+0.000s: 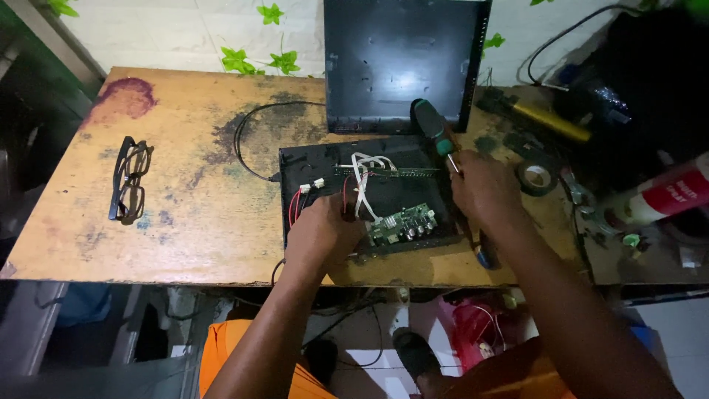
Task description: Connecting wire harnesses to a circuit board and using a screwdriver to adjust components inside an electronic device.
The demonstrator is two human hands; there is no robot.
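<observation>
Left of centre on the stained table (192, 244) lie black spectacles (130, 179), then the left hand (321, 235) presses curled fingers into the open black case (295, 159) mid-frame by its green circuit board (402, 224), while the right hand (486, 191) grips a green-handled screwdriver (436, 131).

A single head-worn camera looks steeply down, fairly near, onto the wooden table (185, 222).

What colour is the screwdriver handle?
Green and black screwdriver handle, held by the right hand; head view.
</observation>
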